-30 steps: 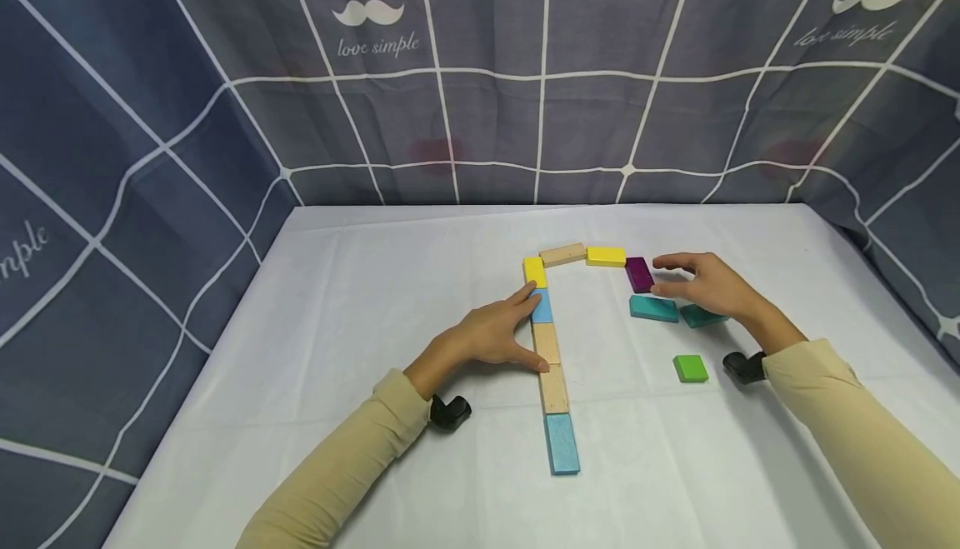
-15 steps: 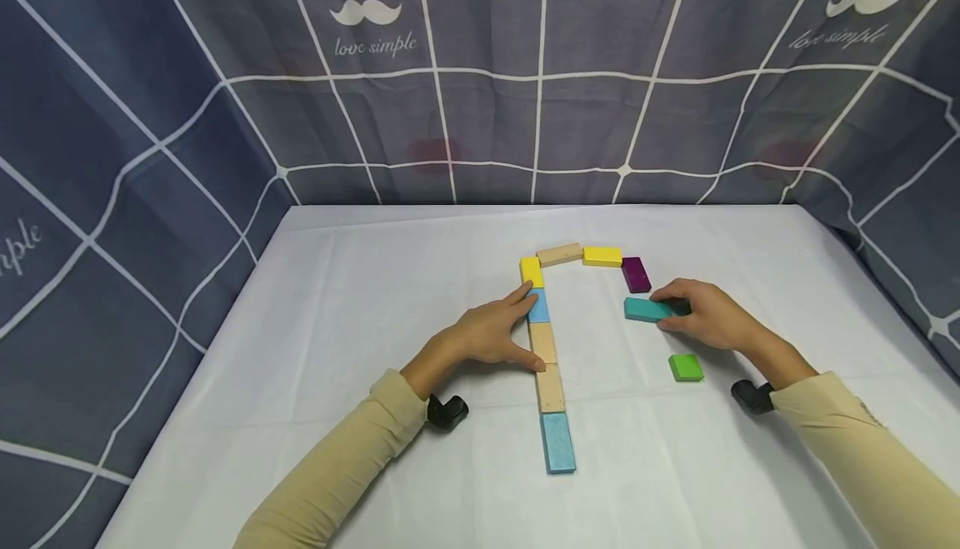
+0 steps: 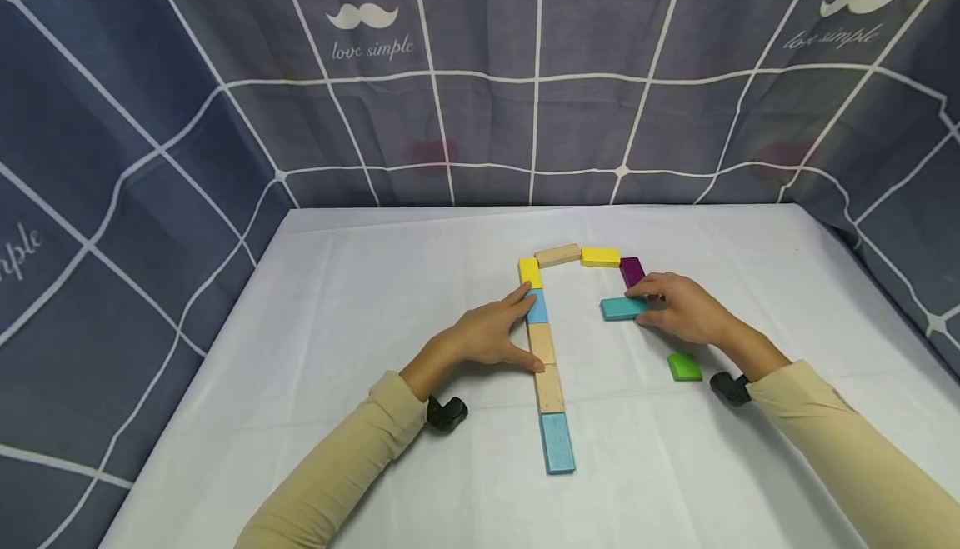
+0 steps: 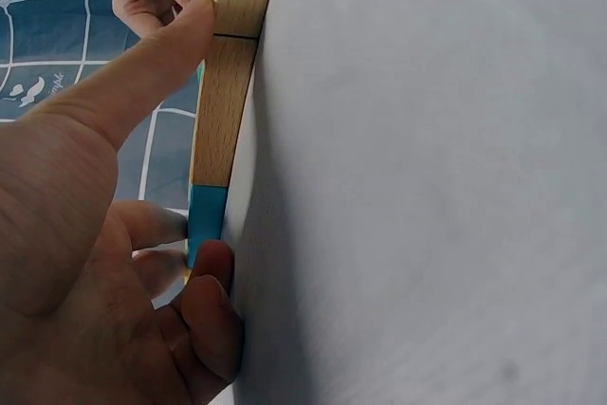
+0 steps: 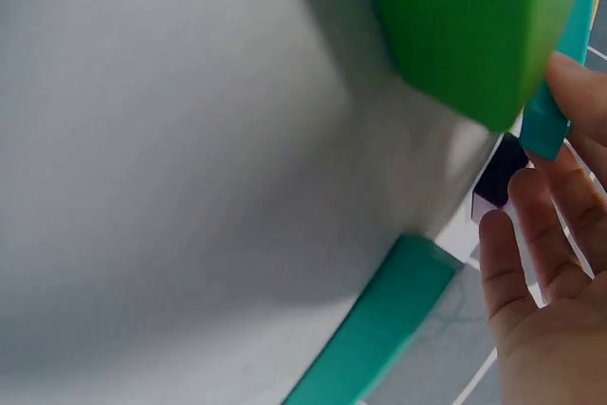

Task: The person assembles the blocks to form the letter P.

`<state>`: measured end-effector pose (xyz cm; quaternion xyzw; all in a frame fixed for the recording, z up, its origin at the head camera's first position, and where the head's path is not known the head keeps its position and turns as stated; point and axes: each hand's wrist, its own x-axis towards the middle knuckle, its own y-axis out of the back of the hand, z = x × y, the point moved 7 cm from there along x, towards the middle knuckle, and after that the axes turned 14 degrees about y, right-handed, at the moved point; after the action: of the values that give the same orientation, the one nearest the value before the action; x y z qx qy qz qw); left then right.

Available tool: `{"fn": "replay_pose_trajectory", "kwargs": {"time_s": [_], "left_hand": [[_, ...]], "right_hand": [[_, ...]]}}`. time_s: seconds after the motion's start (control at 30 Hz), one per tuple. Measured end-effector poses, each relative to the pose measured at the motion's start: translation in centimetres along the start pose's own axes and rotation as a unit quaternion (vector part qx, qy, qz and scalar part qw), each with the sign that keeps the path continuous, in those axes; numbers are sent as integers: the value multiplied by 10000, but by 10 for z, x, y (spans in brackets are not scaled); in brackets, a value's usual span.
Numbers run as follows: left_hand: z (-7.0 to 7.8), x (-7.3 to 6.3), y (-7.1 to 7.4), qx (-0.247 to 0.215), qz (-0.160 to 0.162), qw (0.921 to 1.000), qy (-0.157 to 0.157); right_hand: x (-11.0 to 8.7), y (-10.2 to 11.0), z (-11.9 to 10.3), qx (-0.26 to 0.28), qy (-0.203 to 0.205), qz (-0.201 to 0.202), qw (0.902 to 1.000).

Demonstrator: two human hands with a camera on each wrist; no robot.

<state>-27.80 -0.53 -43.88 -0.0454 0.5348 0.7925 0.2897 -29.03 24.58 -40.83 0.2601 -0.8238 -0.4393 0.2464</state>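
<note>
My right hand pinches the right end of a teal block between thumb and fingers, just below a purple block. In the right wrist view the thumb lies on the held teal block, and a second teal block rests beyond; the hand hides that one in the head view. My left hand is spread along a straight row of blocks. Its thumb touches the joint of two plain wooden blocks, and its fingertips meet the light blue block below a yellow block.
A larger blue block ends the row at the near side. Another wooden block and yellow block link the row's top toward the purple one. A green block lies under the right wrist. Grey checked cloth stands behind the white table.
My right hand has come down from beside the purple block, taken hold of the teal block and slid it left. The left hand has stayed along the row.
</note>
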Motion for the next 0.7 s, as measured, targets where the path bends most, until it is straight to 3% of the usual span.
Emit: {"fn": "replay_pose_trajectory", "kwargs": {"time_s": [0.47, 0.7], "left_hand": [[1, -1, 1, 78, 51, 10000, -10], [1, -1, 1, 72, 59, 10000, -12]], "right_hand": [[7, -6, 1, 258, -306, 129, 9991], [15, -12, -4, 323, -341, -118, 9988]]}}
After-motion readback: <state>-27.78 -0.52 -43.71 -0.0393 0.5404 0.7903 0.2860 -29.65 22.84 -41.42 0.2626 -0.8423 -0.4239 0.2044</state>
